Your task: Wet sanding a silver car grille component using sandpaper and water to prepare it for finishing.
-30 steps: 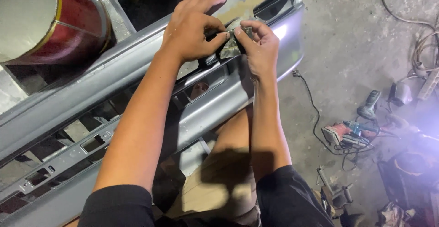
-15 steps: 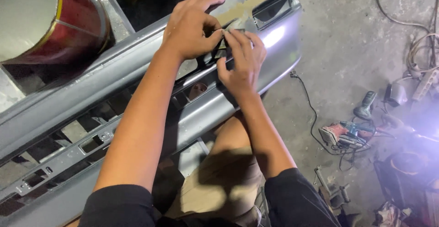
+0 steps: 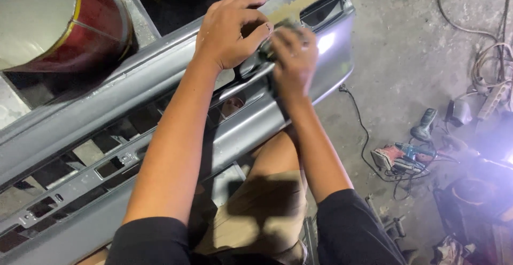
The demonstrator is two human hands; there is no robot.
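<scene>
A grey car bumper (image 3: pixel 107 115) lies slanted across my lap, with a tan filler patch (image 3: pixel 296 6) near its right end. My left hand (image 3: pixel 230 30) rests on the bumper's upper edge, its fingers curled over the rim of a grille opening. Right beside it, my right hand (image 3: pixel 294 56) presses a small dark sanding sheet (image 3: pixel 265 50) flat against the bumper's face. Most of the sheet is hidden under my fingers. The two hands nearly touch.
A red and white drum (image 3: pixel 101 30) stands at the top left behind the bumper. On the concrete floor to the right lie power tools (image 3: pixel 398 155), a black cord (image 3: pixel 358 121) and coiled cables (image 3: pixel 491 56). A bright lamp (image 3: pixel 502 142) glares at the right edge.
My right hand has slid with the sheet along the bumper face, down and left, then back up against my left hand. The left hand has stayed put.
</scene>
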